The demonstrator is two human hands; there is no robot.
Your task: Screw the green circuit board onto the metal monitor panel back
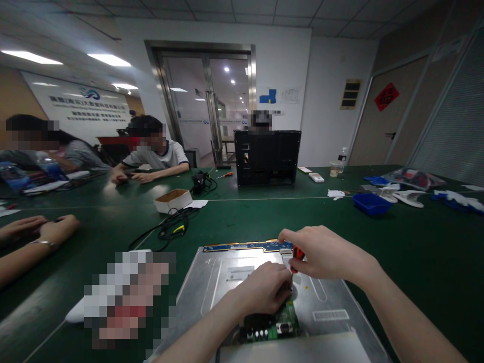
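A silver metal display panel (215, 282) lies flat on the green table before me, with a blue circuit strip (242, 246) along its far edge. My right hand (321, 249) is closed around the red and black handle of a screwdriver (298, 258), which points down at the panel. Close by, my left hand (266, 290) rests over a green circuit board (289, 317), fingers curled in near the screwdriver's tip. Whatever those fingers may pinch is hidden. White connectors and a dark component sit on the board's near side.
A black monitor housing (267, 159) stands upright across the table (242, 217). At left are a white box (173, 200), black cables (166, 229) and a co-worker's hands (56, 229). A blue tray (371, 203) sits at right. Another screwdriver (227, 174) lies farther back.
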